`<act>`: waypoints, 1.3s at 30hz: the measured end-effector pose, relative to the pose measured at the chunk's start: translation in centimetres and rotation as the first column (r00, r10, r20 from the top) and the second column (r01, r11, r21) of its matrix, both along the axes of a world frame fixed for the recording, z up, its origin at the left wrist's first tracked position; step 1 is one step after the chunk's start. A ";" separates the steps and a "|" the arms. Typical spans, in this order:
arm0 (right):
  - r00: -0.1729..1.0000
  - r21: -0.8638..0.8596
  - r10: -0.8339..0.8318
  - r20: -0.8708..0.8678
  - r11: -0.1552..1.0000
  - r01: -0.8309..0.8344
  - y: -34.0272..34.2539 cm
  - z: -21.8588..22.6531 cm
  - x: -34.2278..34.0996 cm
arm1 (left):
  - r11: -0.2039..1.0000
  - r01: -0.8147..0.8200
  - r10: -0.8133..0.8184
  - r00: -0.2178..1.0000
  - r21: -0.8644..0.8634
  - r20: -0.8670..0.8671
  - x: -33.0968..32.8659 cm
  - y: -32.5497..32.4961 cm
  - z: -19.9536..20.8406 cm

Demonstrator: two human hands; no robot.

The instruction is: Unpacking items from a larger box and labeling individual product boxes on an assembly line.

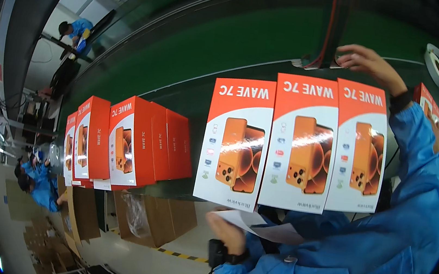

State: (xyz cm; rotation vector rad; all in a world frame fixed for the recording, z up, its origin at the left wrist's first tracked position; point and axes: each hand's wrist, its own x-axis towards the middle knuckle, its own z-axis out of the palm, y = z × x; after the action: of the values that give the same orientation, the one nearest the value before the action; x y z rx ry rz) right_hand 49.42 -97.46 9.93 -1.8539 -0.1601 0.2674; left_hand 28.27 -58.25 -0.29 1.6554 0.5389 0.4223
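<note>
Currently, the right hand [370, 63], grip open, is nearer the row's rightmost phone box [359, 148], at its six o'clock, long axis twelve-to-six; the left hand's [226, 233] grip holds a white sheet [280, 233].

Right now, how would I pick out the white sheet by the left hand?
Find the long green surface, then the row of three large orange-and-white boxes in front of it. Just below the left and middle boxes in the picture, at the left hand, is the white sheet. It is thin and bent, unlike the boxes, which show phones.
</note>
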 end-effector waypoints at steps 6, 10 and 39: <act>0.733 0.228 -0.390 0.557 0.921 0.317 3.2 5.3 -14.2 | 0.995 0.011 -0.026 0.987 0.095 0.159 0.7 4.6 7.9; 0.635 -0.013 -0.461 0.620 0.803 0.596 9.2 2.7 -17.7 | 0.997 0.077 -0.069 0.956 -0.018 0.286 5.6 4.1 7.4; 0.513 -0.089 -0.060 0.856 0.961 0.261 18.9 6.9 -24.5 | 0.936 0.324 -0.347 0.918 0.140 0.193 1.4 8.1 13.1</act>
State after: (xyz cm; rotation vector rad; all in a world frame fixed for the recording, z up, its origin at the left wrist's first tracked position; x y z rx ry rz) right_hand 24.94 -78.55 16.87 -2.0480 -0.6544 -0.8443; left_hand 29.63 -50.19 12.79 1.7374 0.0657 0.3729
